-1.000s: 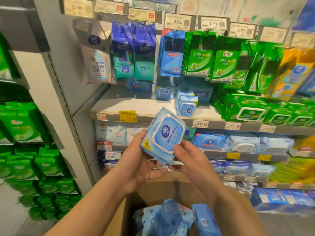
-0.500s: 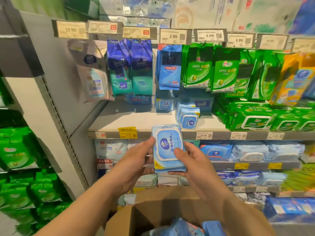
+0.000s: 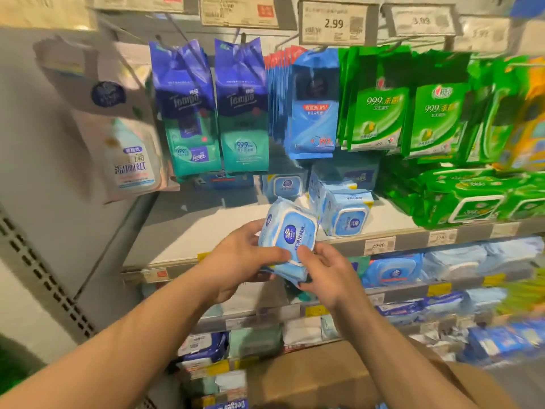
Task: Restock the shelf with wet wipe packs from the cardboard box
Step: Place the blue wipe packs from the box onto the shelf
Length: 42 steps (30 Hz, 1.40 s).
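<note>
1. Mid-placement, I'd say — both hands, left [image 3: 239, 261] and right [image 3: 330, 276], have a grip clamped on one pack [image 3: 290, 240], held just in front of the shelf [image 3: 188, 231] edge.
2. Next move probably wants it slid onto the bare spot beside the same-brand stack [image 3: 345, 212].
3. Pack's light blue, soft, with a white flip lid — box [image 3: 309, 376] sits below.
</note>
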Tool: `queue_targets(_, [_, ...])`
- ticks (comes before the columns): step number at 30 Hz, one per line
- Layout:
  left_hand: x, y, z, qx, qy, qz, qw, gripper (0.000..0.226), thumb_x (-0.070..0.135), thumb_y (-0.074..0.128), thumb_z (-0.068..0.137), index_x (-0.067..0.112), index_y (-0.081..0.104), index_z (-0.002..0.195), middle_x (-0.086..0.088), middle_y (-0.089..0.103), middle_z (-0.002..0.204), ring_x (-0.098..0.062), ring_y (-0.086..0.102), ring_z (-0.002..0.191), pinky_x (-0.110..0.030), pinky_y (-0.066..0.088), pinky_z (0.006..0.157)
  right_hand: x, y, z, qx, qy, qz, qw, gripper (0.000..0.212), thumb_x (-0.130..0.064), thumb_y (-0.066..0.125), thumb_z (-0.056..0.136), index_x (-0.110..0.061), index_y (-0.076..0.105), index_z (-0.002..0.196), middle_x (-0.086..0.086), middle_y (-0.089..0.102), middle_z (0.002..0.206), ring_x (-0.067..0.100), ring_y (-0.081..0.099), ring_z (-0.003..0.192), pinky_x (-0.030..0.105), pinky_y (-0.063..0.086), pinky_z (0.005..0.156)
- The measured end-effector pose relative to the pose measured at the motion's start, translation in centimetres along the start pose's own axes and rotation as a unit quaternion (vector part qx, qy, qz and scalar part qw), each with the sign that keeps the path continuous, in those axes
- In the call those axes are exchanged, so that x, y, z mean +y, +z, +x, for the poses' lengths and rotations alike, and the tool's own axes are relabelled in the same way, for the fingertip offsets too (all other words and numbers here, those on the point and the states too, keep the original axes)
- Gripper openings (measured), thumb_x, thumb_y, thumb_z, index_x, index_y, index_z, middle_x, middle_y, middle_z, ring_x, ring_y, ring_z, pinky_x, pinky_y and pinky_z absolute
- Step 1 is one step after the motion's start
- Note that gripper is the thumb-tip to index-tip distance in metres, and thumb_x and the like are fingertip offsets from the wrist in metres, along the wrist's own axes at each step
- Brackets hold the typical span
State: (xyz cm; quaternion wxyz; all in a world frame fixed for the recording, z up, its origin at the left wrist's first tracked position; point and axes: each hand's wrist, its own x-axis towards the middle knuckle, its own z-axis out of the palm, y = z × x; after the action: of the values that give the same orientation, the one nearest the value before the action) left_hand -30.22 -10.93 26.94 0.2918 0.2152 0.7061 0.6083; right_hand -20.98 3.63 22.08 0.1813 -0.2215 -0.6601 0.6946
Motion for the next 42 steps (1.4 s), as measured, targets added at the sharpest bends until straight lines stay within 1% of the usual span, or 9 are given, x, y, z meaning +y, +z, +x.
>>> queue_targets(5, [0.3, -1.8, 6.6, 0.059, -0.012, 0.056, 0.997, 0.041, 0.010, 0.085, 0.078, 0.013, 0.068, 0.114, -0.007, 0.080, 0.094, -0.013, 0.072, 0.068, -0.021, 0.051, 0.051, 1.1, 1.6, 5.1, 0.078, -0.040, -0.068, 0.994, 0.043, -0.034, 0.080, 0.085, -0.015, 0.062, 0.118, -0.004, 0.072, 0.079, 0.013, 0.071, 0.074, 0.044, 0.061, 0.081])
queue_targets(9, [0.5, -2.6, 10.5, 0.070, 0.005, 0.119, 0.990, 0.045, 0.010, 0.089, 0.072, 0.019, 0.065, 0.109, -0.003, 0.077, 0.089, -0.013, 0.069, 0.065, -0.020, 0.048, 0.049, 1.6, 1.9, 7.5, 0.120, -0.074, -0.097, 0.985, 0.080, -0.026, 0.084, 0.082, -0.024, 0.037, 0.147, -0.004, 0.060, 0.088, 0.000, 0.061, 0.075, 0.010, 0.046, 0.067])
queue_targets(11, [0.8, -3.0, 12.3, 0.041, 0.001, 0.128, 0.991, 0.051, 0.001, 0.088, 0.073, 0.016, 0.065, 0.116, -0.003, 0.074, 0.088, -0.009, 0.067, 0.061, -0.018, 0.047, 0.046, 1.9, 2.0, 8.8, 0.116, -0.076, -0.109, 0.984, 0.065, -0.019, 0.082, 0.084, -0.024, 0.045, 0.137, -0.007, 0.064, 0.075, -0.005, 0.063, 0.066, 0.015, 0.053, 0.070])
queue_targets(13, [0.8, -3.4, 14.0, 0.020, 0.007, 0.154, 0.988, 0.058, -0.002, 0.089, 0.072, 0.014, 0.064, 0.122, -0.004, 0.075, 0.091, -0.012, 0.069, 0.069, -0.020, 0.053, 0.053, 2.1, 2.0, 10.4, 0.118, -0.064, -0.126, 0.983, 0.058, -0.019, 0.077, 0.084, -0.016, 0.050, 0.136, -0.004, 0.070, 0.068, 0.006, 0.068, 0.064, 0.037, 0.061, 0.075])
queue_targets(17, [0.2, -3.9, 16.6, 0.011, 0.023, 0.218, 0.976, 0.067, -0.001, 0.092, 0.068, 0.015, 0.063, 0.128, -0.001, 0.075, 0.099, -0.016, 0.071, 0.084, -0.029, 0.061, 0.076, 0.5, 1.7, 12.1, 0.087, -0.027, -0.139, 0.986, 0.041, -0.013, 0.067, 0.092, -0.020, 0.046, 0.126, 0.005, 0.071, 0.077, 0.017, 0.069, 0.059, 0.031, 0.058, 0.054])
queue_targets(20, [-0.4, -4.2, 17.7, 0.050, 0.040, 0.236, 0.970, 0.072, 0.014, 0.097, 0.066, 0.014, 0.060, 0.128, 0.001, 0.070, 0.110, -0.017, 0.068, 0.096, -0.027, 0.056, 0.085, 0.1, 1.8, 13.3, 0.080, -0.012, -0.147, 0.986, 0.038, -0.014, 0.069, 0.092, -0.021, 0.042, 0.117, 0.004, 0.066, 0.091, 0.025, 0.075, 0.078, 0.038, 0.064, 0.065])
queue_targets(25, [-1.5, -4.0, 18.5, 0.202, 0.053, 0.282, 0.936, 0.058, 0.045, 0.097, 0.063, 0.016, 0.047, 0.071, -0.007, 0.059, 0.074, -0.019, 0.052, 0.061, -0.019, 0.033, 0.044, 0.6, 3.1, 15.6, 0.109, -0.026, -0.173, 0.979, 0.076, -0.044, 0.073, 0.070, -0.016, 0.040, 0.133, 0.004, 0.064, 0.108, 0.028, 0.068, 0.104, 0.050, 0.058, 0.091])
queue_targets(30, [-3.1, -3.7, 20.8, 0.208, 0.020, 0.133, 0.969, 0.049, 0.032, 0.099, 0.063, 0.019, 0.052, 0.067, -0.010, 0.070, 0.069, -0.029, 0.069, 0.066, -0.055, 0.062, 0.074, 0.7, 3.7, 17.1, 0.108, -0.020, -0.108, 0.988, 0.055, -0.021, 0.072, 0.088, -0.023, 0.037, 0.131, -0.001, 0.060, 0.096, 0.019, 0.066, 0.089, 0.050, 0.060, 0.088])
queue_targets(42, [-3.4, -3.3, 24.3, 0.215, 0.004, -0.025, 0.976, 0.017, 0.012, 0.083, 0.081, 0.015, 0.067, 0.083, -0.012, 0.071, 0.088, -0.031, 0.069, 0.081, -0.052, 0.060, 0.092, 1.2, 4.3, 20.5, 0.092, 0.012, -0.092, 0.991, 0.054, -0.022, 0.069, 0.087, -0.023, 0.048, 0.137, -0.002, 0.057, 0.128, 0.023, 0.059, 0.118, 0.047, 0.052, 0.104])
